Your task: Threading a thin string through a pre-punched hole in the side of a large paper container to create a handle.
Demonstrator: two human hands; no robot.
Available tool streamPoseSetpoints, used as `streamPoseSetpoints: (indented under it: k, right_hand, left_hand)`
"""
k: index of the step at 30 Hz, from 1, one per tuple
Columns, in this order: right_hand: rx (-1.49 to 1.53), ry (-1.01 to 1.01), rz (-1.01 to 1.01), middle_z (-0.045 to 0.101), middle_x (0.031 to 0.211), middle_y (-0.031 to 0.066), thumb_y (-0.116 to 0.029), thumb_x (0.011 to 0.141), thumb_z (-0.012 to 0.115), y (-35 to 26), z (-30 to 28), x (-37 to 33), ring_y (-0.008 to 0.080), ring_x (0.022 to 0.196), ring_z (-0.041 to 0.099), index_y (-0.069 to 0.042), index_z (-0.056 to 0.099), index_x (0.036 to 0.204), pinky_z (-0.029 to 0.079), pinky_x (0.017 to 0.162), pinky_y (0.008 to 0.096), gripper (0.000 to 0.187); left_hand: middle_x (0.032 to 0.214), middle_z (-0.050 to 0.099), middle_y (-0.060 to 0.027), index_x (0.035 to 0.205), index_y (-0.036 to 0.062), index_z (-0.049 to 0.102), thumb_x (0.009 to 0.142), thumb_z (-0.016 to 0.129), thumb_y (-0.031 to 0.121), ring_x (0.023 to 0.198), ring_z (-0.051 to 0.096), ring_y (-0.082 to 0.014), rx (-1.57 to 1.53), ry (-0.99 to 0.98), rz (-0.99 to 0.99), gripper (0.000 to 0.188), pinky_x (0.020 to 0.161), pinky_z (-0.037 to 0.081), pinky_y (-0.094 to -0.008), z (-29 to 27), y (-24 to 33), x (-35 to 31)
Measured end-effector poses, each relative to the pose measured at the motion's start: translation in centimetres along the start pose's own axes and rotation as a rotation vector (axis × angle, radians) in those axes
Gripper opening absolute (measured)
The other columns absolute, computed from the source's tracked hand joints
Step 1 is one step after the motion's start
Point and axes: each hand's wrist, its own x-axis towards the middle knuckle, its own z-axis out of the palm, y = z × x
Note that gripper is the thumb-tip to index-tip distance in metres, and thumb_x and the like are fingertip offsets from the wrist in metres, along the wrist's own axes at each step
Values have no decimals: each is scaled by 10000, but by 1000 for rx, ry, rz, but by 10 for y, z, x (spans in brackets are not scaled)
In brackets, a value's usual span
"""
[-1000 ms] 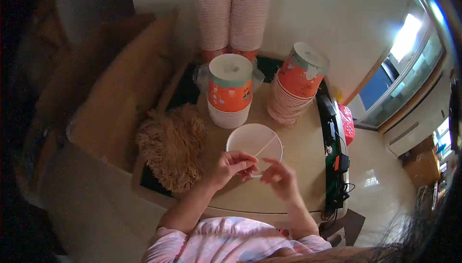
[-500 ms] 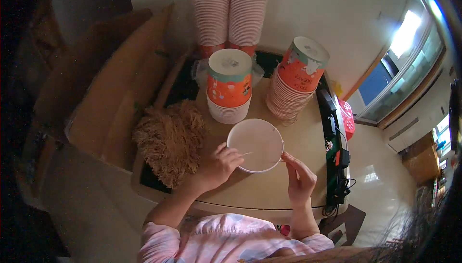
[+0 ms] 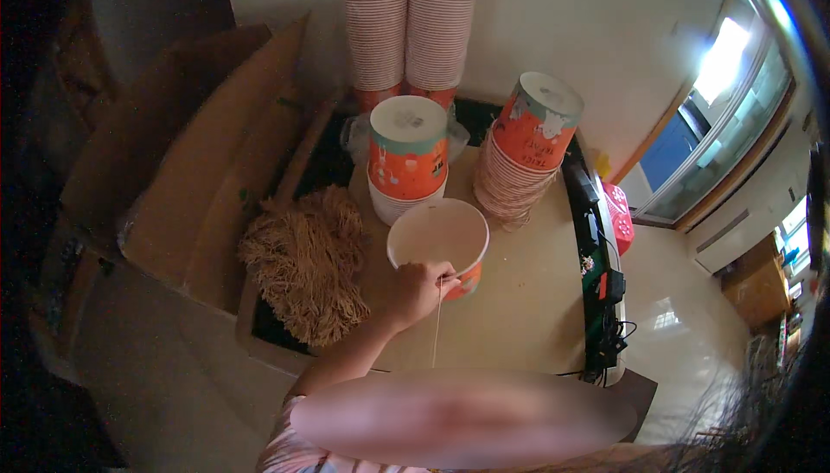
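orange-and-white paper bucket (image 3: 438, 244), open and upright, stands on a beige tabletop (image 3: 519, 317) beside a tan fibre pile (image 3: 304, 264). the left hand (image 3: 421, 290) pinches a thin string (image 3: 436, 335) at its near rim.

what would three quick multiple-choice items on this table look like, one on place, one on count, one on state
1. Where is the straw-like pile?
A. left of the open cup
B. inside it
C. on the floor

2. How many tall cup stacks stand at the wall?
A. one
B. two
C. five

3. What is the left hand doing?
A. resting flat
B. pinching a thin stick at the cup's rim
C. lifting a lid

Answers: 1 A, the pile lies left of the cup. 2 B, stacks and stand side by side. 3 B, fingers close on the stick.
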Motion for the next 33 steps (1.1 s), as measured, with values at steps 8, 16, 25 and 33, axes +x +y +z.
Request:
streamPoseSetpoints:
  k: [8, 16, 25, 33]
  right_hand:
    - [-109, 1049, 46, 647, 864, 143, -111, 882, 556, 87, -105, -20, 232, 805, 648, 38, 542, 958, 524, 743, 348, 168]
    - [15, 1076, 15, 637, 943, 92, -40, 863, 575, 93, -103, -24, 165, 885, 608, 18, 571, 912, 506, 794, 306, 76]
    - [-26, 1045, 73, 605, 955, 70, -23, 865, 571, 94, -97, -16, 136, 912, 578, 9, 569, 917, 480, 819, 285, 62]
    - [-220, 949, 130, 593, 909, 38, -15, 858, 580, 79, -88, -9, 116, 905, 574, -1, 553, 961, 463, 809, 254, 108]
  left_hand:
    - [799, 628, -176, 866, -8, 614, 781, 603, 92, 747, 620, -323, -117, -115, 137, 131, 653, 473, -386, 9, 11, 7]
    - [793, 637, -160, 877, 18, 609, 768, 574, 41, 735, 624, -326, -140, 7, 59, 117, 638, 485, -394, 1, 11, -6]
    - [773, 650, -136, 916, 30, 627, 774, 594, 56, 708, 643, -276, -113, -78, 88, 148, 639, 499, -356, -2, 2, -20]
    - [819, 652, -141, 961, 54, 647, 768, 591, 57, 727, 643, -273, -209, -59, -3, 201, 653, 503, -352, -2, 11, -21]
